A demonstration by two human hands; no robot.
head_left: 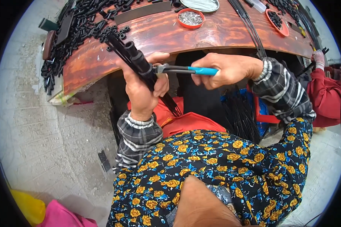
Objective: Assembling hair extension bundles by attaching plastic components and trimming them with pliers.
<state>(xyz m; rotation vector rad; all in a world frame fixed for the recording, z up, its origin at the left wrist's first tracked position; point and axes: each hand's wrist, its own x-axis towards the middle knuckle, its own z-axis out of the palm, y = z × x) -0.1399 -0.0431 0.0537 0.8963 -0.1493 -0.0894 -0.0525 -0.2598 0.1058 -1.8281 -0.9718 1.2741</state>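
My left hand is closed round a bundle of thin black rods with a thicker black plastic fitting among them. The bundle slants from upper left down toward my lap. My right hand grips pliers by their teal handle. The metal jaws of the pliers meet the side of the black fitting, close to my left fingers. What the jaws pinch, if anything, is too small to tell.
Black plastic parts heap along the left of the wooden table. A red-rimmed dish of small metal pieces and a red dish of black pieces stand on it. More black rods lie beside my legs. A co-worker's gloved hand shows at right.
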